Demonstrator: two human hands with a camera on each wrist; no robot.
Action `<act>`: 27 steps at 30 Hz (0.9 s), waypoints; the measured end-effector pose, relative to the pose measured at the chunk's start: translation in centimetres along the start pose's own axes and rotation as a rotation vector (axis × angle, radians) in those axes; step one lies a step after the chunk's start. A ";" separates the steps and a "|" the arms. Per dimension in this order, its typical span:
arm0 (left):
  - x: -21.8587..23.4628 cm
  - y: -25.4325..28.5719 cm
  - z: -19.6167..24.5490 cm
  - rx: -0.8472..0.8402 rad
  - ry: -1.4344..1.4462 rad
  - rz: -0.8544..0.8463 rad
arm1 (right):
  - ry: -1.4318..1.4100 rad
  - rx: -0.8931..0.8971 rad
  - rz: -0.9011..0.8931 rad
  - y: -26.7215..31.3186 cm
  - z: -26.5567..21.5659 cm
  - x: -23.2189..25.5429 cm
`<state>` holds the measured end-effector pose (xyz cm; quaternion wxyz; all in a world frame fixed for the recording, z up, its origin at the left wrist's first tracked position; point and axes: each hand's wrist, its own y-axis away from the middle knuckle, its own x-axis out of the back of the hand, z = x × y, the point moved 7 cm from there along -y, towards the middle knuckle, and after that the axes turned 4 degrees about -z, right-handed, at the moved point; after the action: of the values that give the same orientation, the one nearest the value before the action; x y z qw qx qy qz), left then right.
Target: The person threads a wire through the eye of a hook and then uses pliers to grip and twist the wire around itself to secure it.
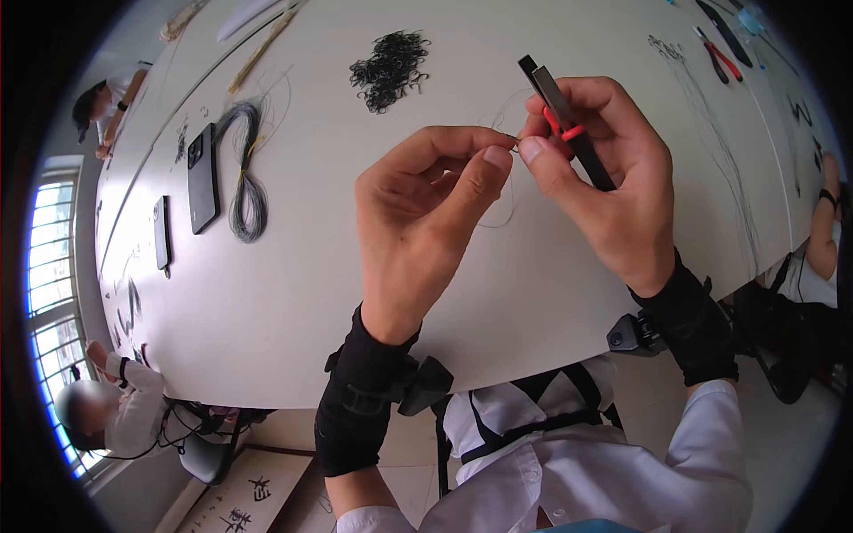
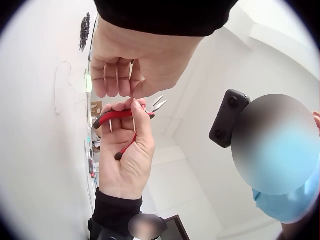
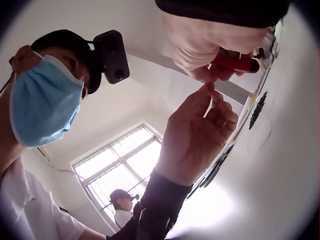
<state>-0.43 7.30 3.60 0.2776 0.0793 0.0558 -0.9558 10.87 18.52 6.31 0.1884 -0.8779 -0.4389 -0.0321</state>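
Observation:
My left hand (image 1: 418, 209) is raised over the table and pinches a small dark piece (image 1: 514, 142) between thumb and forefinger. The fingertips mostly hide it, so its kind cannot be told. My right hand (image 1: 622, 173) is tip to tip with the left, its thumb and forefinger at the same piece. Across the right palm lie pliers (image 2: 114, 116) with red handles and black ends, gripped by the curled fingers. Their metal jaws stand apart in the left wrist view. A thin line (image 1: 511, 213) loops loosely below the fingertips.
Beyond the hands lies a pile of small black hooks (image 1: 389, 71). To the left are a coil of grey line (image 1: 248, 209), a black phone (image 1: 203, 178) and a smaller dark device (image 1: 162, 233). Long strands (image 1: 724, 160) and other pliers (image 1: 718, 55) lie right. Other people sit around the table (image 1: 293, 329).

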 end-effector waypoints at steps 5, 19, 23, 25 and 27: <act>0.1 0.0 -0.2 -0.002 0.007 0.008 | 0.149 0.129 0.016 0.2 -0.5 -0.1; 0.3 -0.4 -0.4 0.009 0.072 -0.107 | 0.148 0.188 0.009 0.2 -0.9 -0.1; -0.3 -0.1 0.0 0.102 -0.105 -0.220 | 0.078 0.192 -0.048 -0.6 -0.8 0.4; -0.7 -0.1 -0.4 0.128 -0.040 -0.255 | 0.059 0.173 -0.123 -0.8 -0.7 0.2; -1.0 -0.1 -0.8 0.156 0.039 -0.299 | 0.050 0.098 -0.162 -0.6 -0.4 0.2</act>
<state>0.45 7.99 3.04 0.1244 0.1102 -0.0019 -0.9861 10.54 18.89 6.90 0.2387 -0.8283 -0.5046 -0.0477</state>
